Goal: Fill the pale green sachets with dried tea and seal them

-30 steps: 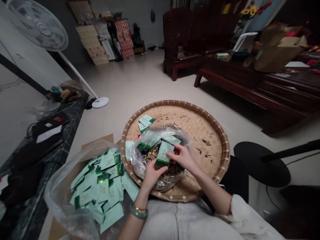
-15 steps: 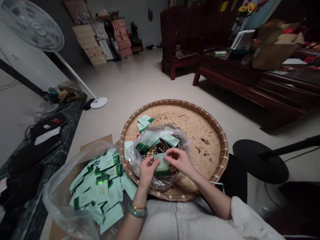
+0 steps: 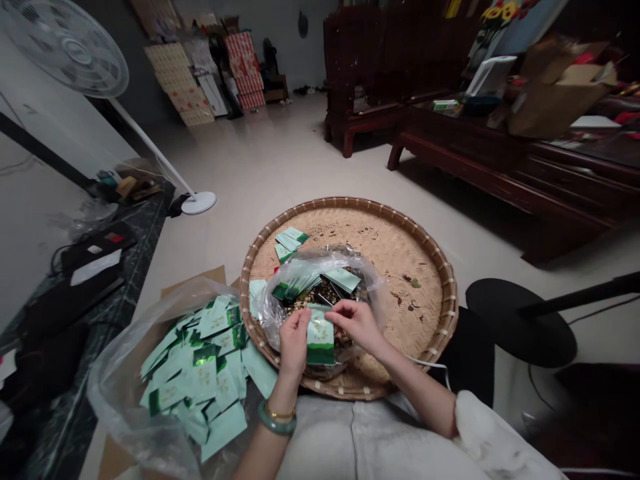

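Observation:
A pale green sachet point(image 3: 321, 337) with a darker green lower band hangs upright between my hands. My left hand point(image 3: 294, 340) pinches its upper left corner, and my right hand point(image 3: 357, 325) pinches the upper right edge. Right below is an open clear plastic bag point(image 3: 273, 320) of loose dark and pale dried bits point(image 3: 327, 291). More green sachets point(image 3: 303, 281) lie in a fanned row inside that bag, with a dark handle-like object partly showing beside them. The bag rests in a round woven bamboo tray point(image 3: 400, 247) on my lap.
Left of the tray, a large plastic bag point(image 3: 117, 373) in a cardboard box holds many filled-looking sachets point(image 3: 200, 380). A small sachet stack point(image 3: 291, 239) lies at the tray's far left. A white fan point(image 3: 199, 203), a black round stand base point(image 3: 520, 323) and a dark wooden table point(image 3: 480, 160) stand around.
The sachet has gone from tilted in both hands to hanging upright, its printed front facing me. Both hands have shifted to its top edge.

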`<state>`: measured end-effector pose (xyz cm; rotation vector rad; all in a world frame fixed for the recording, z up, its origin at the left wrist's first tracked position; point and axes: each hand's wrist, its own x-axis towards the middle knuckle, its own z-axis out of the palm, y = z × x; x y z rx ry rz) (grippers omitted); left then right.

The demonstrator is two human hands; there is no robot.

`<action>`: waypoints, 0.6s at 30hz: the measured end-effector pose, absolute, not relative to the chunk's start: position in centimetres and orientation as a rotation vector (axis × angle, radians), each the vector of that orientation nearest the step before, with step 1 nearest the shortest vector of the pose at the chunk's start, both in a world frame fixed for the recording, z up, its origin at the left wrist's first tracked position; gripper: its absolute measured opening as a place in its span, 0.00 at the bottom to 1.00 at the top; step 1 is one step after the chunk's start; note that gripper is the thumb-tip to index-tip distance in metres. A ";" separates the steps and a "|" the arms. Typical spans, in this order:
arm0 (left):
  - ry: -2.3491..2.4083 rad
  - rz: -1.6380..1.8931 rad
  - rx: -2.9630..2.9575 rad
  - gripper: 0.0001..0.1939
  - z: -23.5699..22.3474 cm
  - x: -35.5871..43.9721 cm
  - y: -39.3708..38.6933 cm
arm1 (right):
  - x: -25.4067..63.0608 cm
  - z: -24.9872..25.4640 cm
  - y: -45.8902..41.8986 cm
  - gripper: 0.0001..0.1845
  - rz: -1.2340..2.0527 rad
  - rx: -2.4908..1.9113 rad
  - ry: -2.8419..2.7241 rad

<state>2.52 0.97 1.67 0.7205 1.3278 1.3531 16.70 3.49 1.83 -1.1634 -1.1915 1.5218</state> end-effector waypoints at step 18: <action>1.184 1.085 0.470 0.25 0.8 2.3 0.8 | 18.2 -1.9 4.0 0.24 0.409 -1.515 -2.147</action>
